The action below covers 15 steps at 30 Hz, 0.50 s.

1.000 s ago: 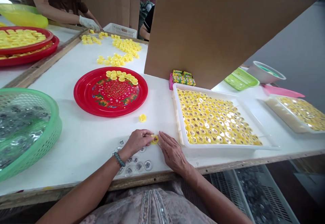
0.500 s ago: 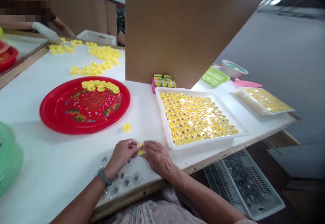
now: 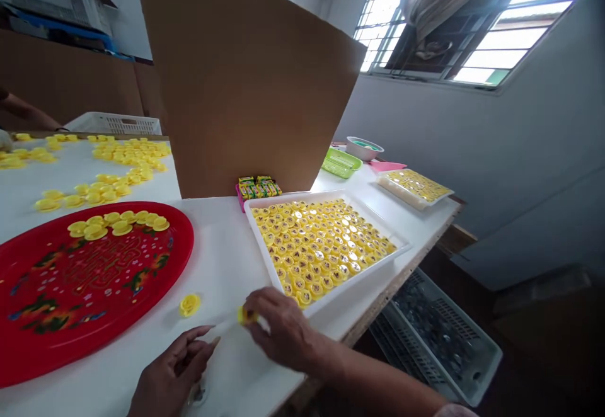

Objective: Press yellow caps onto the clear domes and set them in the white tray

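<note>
My right hand point(image 3: 286, 329) pinches a small yellow round piece point(image 3: 246, 316) between thumb and fingers, raised a little above the table at the front corner of a white tray point(image 3: 309, 308). Rows of similar yellow discs point(image 3: 319, 240) with dark printed centres fill that tray. To the left, my left hand point(image 3: 174, 370) has thumb and fingertips apart with nothing between them. A clear plastic piece point(image 3: 198, 394) lies partly hidden beneath it. Just beyond this hand, a single yellow piece point(image 3: 190, 305) rests on the white table.
A large red tray point(image 3: 182, 259) bears several yellow pieces at left. Behind them stands a cardboard panel point(image 3: 255, 83), with a pink box of small packets point(image 3: 259, 188) at its foot. Another filled tray point(image 3: 416, 185) is at right; crates point(image 3: 449, 335) sit below the table edge.
My hands have separated. The right has carried the yellow piece toward the white tray, while the left has let go. The view has turned right and tipped up.
</note>
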Tool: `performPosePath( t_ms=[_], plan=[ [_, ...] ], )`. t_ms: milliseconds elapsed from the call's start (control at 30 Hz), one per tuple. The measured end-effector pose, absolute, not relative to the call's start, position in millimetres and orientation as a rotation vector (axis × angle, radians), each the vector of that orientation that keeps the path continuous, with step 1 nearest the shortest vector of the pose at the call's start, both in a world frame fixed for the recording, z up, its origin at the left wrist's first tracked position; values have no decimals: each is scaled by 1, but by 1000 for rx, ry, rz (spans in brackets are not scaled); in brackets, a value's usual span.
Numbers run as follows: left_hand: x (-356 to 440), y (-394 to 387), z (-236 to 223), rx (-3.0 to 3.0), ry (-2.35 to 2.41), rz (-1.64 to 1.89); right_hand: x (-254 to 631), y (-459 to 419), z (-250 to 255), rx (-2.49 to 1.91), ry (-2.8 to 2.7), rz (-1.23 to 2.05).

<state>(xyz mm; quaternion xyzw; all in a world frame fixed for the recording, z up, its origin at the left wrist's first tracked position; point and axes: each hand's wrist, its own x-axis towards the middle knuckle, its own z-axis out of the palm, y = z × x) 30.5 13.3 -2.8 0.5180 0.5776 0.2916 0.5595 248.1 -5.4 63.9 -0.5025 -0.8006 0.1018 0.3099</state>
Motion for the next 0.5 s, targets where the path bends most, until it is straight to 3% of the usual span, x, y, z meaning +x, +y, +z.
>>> performPosePath(
  t_ms=[233,500],
  plan=[
    [33,13,-3,1211,1461,756,343,79,65,-1817,-1950,32],
    [26,13,-1,1232,1532,791,354,125,28,-1850,-2051,77]
  ],
)
